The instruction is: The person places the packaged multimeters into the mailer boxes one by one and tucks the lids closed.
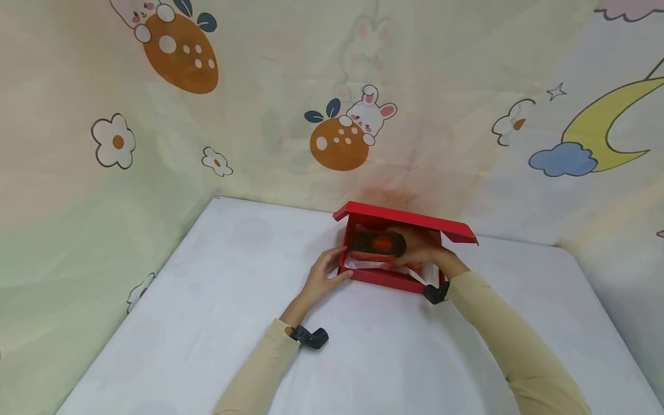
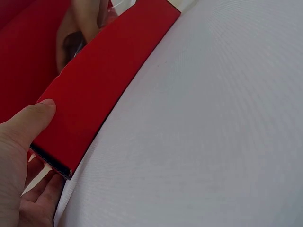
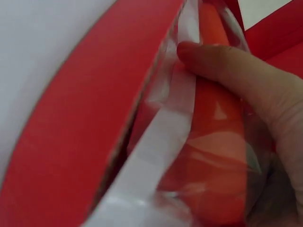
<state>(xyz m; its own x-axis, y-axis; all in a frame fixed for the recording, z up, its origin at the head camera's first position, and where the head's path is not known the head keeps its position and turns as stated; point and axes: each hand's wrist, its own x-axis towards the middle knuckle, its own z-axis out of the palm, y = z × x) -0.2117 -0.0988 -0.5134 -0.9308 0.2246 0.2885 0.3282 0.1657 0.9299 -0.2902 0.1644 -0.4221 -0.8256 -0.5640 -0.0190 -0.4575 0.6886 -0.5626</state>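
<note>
A red cardboard box (image 1: 383,279) with its lid (image 1: 404,216) raised stands near the table's back edge. My left hand (image 1: 321,276) grips its front left corner; in the left wrist view the thumb (image 2: 35,116) lies on the red front wall, with fingers round the side. Reaching inside, my right hand (image 1: 424,248) holds a block-shaped item (image 1: 365,243) with a dark top and an orange-red spot. The right wrist view shows its orange-red side (image 3: 218,113) in clear plastic with a white strip (image 3: 161,142), thumb across it. Most right fingers are hidden behind the item.
A white cloth covers the table (image 1: 228,300). Behind it hangs a printed backdrop (image 1: 259,115) with rabbits, flowers and a moon, close to the box's lid. Each wrist wears a black camera mount (image 1: 310,338).
</note>
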